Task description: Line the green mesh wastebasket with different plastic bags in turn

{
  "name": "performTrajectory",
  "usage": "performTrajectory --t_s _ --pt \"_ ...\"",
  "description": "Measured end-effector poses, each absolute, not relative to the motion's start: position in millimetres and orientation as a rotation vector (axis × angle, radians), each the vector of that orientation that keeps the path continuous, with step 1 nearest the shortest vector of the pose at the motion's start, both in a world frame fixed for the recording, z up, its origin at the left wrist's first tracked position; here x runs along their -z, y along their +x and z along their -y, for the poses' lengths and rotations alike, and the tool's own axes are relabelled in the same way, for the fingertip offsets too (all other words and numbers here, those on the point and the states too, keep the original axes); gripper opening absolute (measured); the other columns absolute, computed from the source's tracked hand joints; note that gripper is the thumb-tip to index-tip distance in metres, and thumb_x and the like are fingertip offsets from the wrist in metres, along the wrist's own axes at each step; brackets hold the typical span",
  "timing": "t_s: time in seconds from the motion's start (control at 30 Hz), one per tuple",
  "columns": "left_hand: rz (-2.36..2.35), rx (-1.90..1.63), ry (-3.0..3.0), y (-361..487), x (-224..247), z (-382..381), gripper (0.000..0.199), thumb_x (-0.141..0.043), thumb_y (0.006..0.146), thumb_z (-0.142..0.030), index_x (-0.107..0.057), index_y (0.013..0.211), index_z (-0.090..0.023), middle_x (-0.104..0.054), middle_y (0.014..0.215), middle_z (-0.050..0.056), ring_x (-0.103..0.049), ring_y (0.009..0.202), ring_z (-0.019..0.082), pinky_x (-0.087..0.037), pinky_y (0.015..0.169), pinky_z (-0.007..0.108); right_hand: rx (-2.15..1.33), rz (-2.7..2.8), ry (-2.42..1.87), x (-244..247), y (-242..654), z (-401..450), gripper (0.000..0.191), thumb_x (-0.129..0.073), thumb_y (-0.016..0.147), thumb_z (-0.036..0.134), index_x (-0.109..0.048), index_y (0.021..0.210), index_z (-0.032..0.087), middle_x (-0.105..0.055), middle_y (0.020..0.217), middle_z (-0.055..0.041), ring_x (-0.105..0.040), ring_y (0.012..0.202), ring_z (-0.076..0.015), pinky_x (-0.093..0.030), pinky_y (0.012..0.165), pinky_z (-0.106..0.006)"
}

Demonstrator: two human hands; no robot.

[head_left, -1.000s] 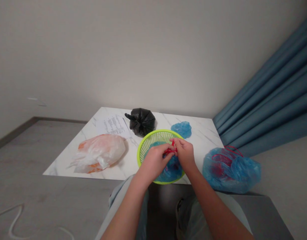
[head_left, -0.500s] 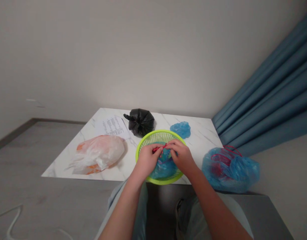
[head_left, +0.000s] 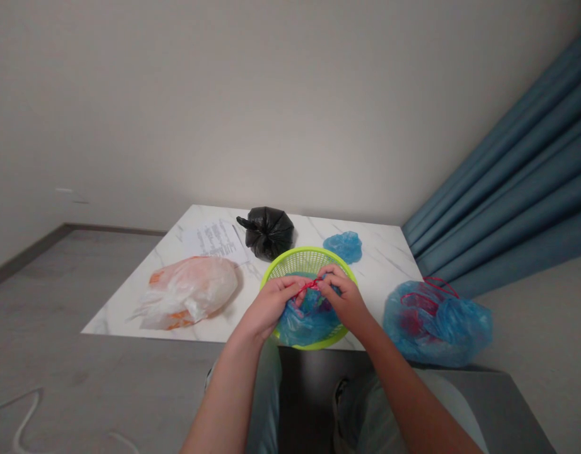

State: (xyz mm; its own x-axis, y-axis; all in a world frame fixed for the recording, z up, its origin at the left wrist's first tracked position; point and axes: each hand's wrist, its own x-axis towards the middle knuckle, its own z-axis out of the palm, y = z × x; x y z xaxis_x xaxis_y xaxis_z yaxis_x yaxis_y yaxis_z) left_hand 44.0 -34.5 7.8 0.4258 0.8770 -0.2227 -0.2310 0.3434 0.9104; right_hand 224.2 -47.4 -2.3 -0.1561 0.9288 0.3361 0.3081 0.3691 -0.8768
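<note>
A lime-green basket [head_left: 302, 255] with open mesh sides stands at the table's front edge, and a blue plastic bag [head_left: 302, 325] bulges inside it. Above the bag, a red string [head_left: 310, 285] stretches between my two hands. My left hand [head_left: 274, 301] is closed, pinching the string's left part between thumb and fingers. On the other side my right hand [head_left: 341, 293] has its fingers curled and closed on the string's right part. Something dark shows through the bag below the right fingers, too unclear to name.
The white marble-patterned table [head_left: 380, 252] carries a tied black bag [head_left: 269, 233], a crumpled blue bag [head_left: 345, 246], a printed sheet [head_left: 210, 239] and a white-orange bag [head_left: 191, 290]. A large blue bag with red string [head_left: 437, 321] lies at the right, near the curtain [head_left: 508, 176].
My left hand has shifted a little down and left. More red string shows between my hands, and the blue bag in the basket has changed shape, bulging further left.
</note>
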Motion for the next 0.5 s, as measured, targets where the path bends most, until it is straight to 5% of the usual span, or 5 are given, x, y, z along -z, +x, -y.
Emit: performTrajectory --t_s 0.5 --pt "-1.521 -1.506 1.092 -15 -3 12 0.033 -0.065 0.078 -0.034 -0.071 0.101 -0.012 -0.067 0.068 0.002 -0.064 0.064 0.014 -0.053 0.067 0.027 -0.705 1.345 -1.285 7 290 35 0.029 -0.061 0.086 0.038 -0.060 0.065 0.019 -0.055 0.091 -0.0043 -0.053 0.089 -0.0180 -0.042 0.078 -0.031"
